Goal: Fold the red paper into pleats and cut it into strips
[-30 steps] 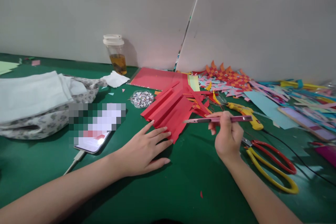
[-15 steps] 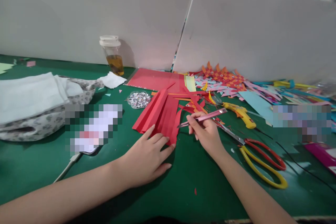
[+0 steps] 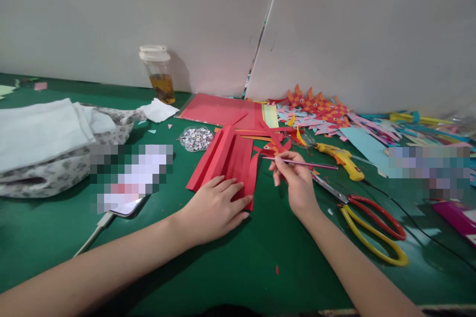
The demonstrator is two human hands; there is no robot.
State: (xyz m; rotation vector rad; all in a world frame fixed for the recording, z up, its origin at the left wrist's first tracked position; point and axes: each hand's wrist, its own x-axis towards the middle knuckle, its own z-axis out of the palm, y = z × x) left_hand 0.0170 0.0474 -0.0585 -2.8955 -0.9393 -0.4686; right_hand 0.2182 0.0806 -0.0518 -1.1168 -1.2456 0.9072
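Observation:
A red sheet of paper (image 3: 243, 158), with long parallel lines or cuts in it, lies on the green table. My left hand (image 3: 219, 203) rests flat on its near end, fingers stretched out and slightly apart. Folded red paper (image 3: 212, 158) stands up at the sheet's left side. In my right hand (image 3: 295, 178) a slim pink craft knife (image 3: 308, 162) is pinched between thumb and fingers, its thin tip pointing left near the sheet's right edge. A narrow red strip (image 3: 254, 171) curls along that edge.
Large scissors (image 3: 372, 223) with red and yellow handles lie at right, beside a yellow glue gun (image 3: 344, 158). Googly eyes (image 3: 197, 138) sit behind the red paper. Woven orange paper fish (image 3: 316, 104), a phone (image 3: 139, 178) and a lidded cup (image 3: 159, 77) are also around.
My right hand has moved slightly away to the right, and the knife has turned flatter, its tip lifted farther from me. My left hand now lies flatter on the sheet.

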